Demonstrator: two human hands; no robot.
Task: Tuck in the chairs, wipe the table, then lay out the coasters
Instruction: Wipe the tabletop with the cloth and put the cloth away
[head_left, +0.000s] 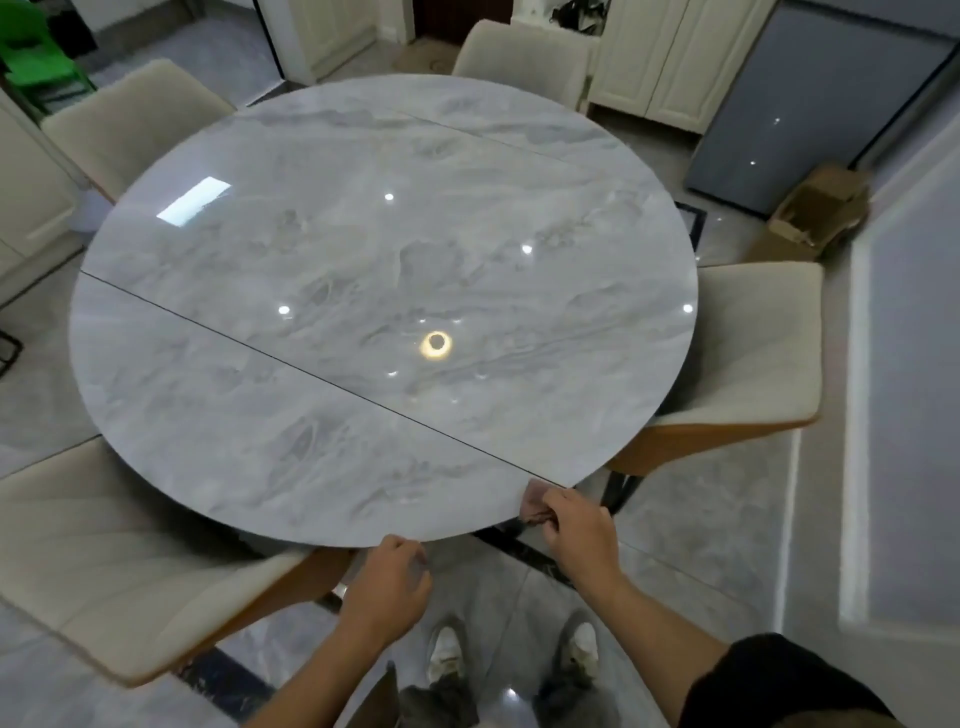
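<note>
Your right hand (576, 530) has its grip closed on the crumpled cloth (537, 506) at the near-right edge of the table (363, 260), whose top spreads far and left of it, while your left hand (387, 582), loosely curled, seems empty.

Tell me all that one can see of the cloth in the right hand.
The cloth is small, dull pink-brown, soft and crumpled. The right hand grips it, hiding part of it. The visible part lies on the near edge of the table, where the dark seam ends.
</note>
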